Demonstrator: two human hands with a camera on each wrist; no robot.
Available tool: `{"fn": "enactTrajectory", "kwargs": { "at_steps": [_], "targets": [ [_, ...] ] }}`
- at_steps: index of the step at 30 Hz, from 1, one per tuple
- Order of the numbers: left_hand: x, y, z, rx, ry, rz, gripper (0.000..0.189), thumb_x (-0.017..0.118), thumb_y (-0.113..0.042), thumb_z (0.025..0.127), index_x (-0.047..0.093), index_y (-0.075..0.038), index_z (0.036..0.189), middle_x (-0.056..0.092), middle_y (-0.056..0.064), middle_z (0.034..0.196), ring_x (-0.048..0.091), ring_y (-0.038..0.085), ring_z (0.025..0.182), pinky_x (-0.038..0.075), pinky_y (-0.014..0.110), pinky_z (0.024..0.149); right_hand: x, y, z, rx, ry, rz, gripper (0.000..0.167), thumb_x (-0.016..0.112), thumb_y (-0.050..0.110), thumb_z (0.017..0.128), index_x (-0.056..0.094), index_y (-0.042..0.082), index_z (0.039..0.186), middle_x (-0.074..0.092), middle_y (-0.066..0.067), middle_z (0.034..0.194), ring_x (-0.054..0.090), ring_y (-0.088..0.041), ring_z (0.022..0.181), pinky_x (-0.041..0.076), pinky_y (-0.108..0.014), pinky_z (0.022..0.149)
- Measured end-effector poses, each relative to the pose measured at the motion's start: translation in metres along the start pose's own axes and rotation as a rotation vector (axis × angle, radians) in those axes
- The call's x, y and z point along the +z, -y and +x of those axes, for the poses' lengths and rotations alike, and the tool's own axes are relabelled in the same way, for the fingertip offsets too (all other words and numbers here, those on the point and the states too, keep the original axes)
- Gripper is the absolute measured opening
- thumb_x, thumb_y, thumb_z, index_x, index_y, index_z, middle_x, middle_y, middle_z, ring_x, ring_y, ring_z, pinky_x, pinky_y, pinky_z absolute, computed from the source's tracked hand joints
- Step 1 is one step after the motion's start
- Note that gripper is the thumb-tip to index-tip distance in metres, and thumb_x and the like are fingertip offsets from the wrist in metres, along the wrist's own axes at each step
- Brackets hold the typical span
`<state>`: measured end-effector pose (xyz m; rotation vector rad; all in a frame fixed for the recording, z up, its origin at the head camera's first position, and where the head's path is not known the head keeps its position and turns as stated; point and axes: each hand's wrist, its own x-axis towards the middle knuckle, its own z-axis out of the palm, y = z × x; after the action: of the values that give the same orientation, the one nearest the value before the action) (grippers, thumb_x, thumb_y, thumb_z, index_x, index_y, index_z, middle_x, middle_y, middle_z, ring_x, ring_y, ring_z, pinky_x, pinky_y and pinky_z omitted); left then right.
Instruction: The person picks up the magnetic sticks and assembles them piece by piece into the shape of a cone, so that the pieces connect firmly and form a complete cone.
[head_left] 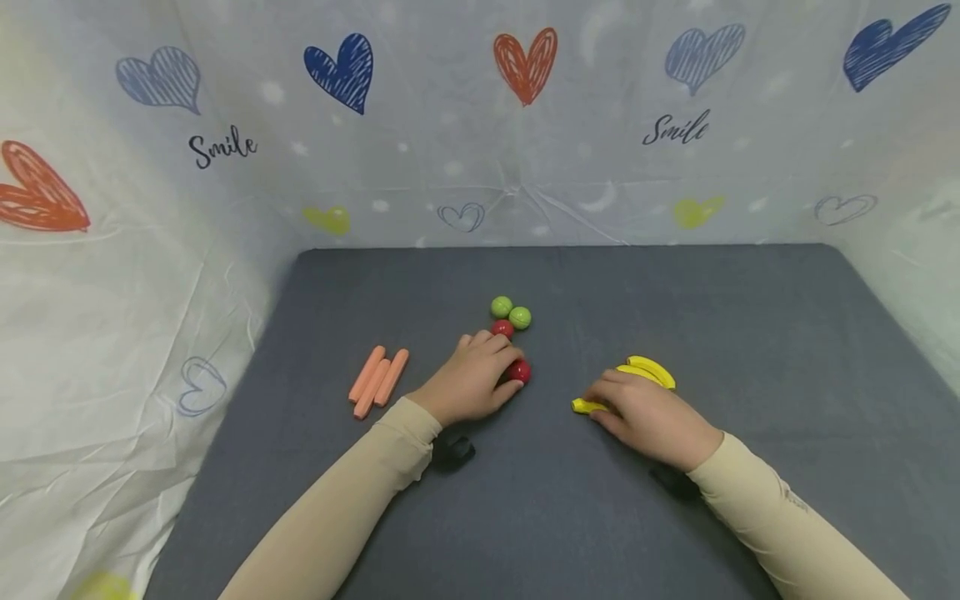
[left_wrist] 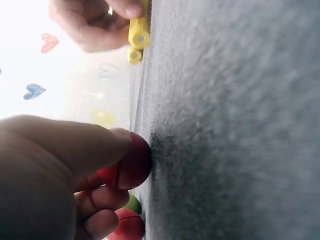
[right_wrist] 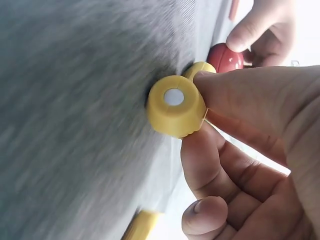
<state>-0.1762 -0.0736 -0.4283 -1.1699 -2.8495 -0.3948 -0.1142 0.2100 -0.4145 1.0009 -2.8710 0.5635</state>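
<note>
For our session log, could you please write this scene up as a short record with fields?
Left grip: thumb and fingers around a red ball
Right grip: pinches a banana
Second red ball: beside the left grip
Green balls: two, beyond the red ones
Orange sticks: three, side by side, left of the left grip
Other bananas: just beyond the right grip
Tabletop: dark grey
Backdrop: white, printed with hearts

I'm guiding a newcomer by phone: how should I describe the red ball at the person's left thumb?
On the dark grey table, find the left hand, near the middle. The red ball is at its thumb. It lies nearer the person than the other red ball, which sits by the green balls.
</note>
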Motion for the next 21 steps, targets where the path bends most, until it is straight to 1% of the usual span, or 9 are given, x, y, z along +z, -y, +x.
{"fn": "enactTrajectory", "kwargs": {
  "at_steps": [4, 8, 12, 17, 21],
  "targets": [
    [0.001, 0.0, -0.008, -0.013, 0.013, -0.048, 0.037, 0.07, -0.037, 0.102, 0.069, -0.014, 0.131, 0.064, 0.0, 0.117, 0.053, 0.019, 0.104, 0.039, 0.041, 0.09, 0.004, 0.006, 0.012, -0.038, 0.013, 0.001, 0.019, 0.085, 0.01, 0.088, 0.079, 0.009, 0.107, 0.064, 0.006, 0.092, 0.063, -0.007, 0.079, 0.056, -0.029, 0.074],
    [0.001, -0.001, -0.014, -0.021, 0.027, -0.094, 0.036, 0.069, -0.038, 0.103, 0.069, -0.014, 0.13, 0.064, 0.0, 0.118, 0.053, 0.019, 0.104, 0.04, 0.041, 0.092, 0.009, 0.011, 0.024, -0.033, 0.054, 0.019, 0.018, 0.082, 0.013, 0.091, 0.079, 0.008, 0.109, 0.057, 0.007, 0.087, 0.054, -0.003, 0.071, 0.052, -0.025, 0.069],
    [0.001, -0.003, -0.017, -0.026, 0.039, -0.12, 0.036, 0.068, -0.038, 0.103, 0.068, -0.014, 0.131, 0.064, -0.001, 0.118, 0.053, 0.018, 0.104, 0.041, 0.04, 0.094, 0.013, 0.015, 0.033, -0.031, 0.079, 0.047, 0.018, 0.081, 0.015, 0.093, 0.079, 0.007, 0.109, 0.059, 0.006, 0.088, 0.052, -0.004, 0.071, 0.051, -0.025, 0.068],
    [0.0, -0.006, -0.021, -0.025, 0.05, -0.163, 0.036, 0.07, -0.037, 0.102, 0.068, -0.014, 0.131, 0.064, -0.001, 0.117, 0.054, 0.018, 0.105, 0.044, 0.04, 0.095, 0.016, 0.019, 0.04, -0.053, 0.082, 0.062, 0.018, 0.082, 0.015, 0.092, 0.078, 0.008, 0.108, 0.063, 0.004, 0.09, 0.054, -0.005, 0.074, 0.052, -0.026, 0.07],
    [0.0, -0.006, -0.023, -0.027, 0.047, -0.195, 0.035, 0.07, -0.035, 0.102, 0.068, -0.014, 0.13, 0.063, -0.002, 0.116, 0.055, 0.016, 0.103, 0.046, 0.039, 0.095, 0.019, 0.022, 0.044, -0.059, 0.074, 0.086, 0.016, 0.081, 0.015, 0.093, 0.078, 0.008, 0.107, 0.062, 0.004, 0.089, 0.054, -0.004, 0.072, 0.052, -0.026, 0.069]
  ]
}}
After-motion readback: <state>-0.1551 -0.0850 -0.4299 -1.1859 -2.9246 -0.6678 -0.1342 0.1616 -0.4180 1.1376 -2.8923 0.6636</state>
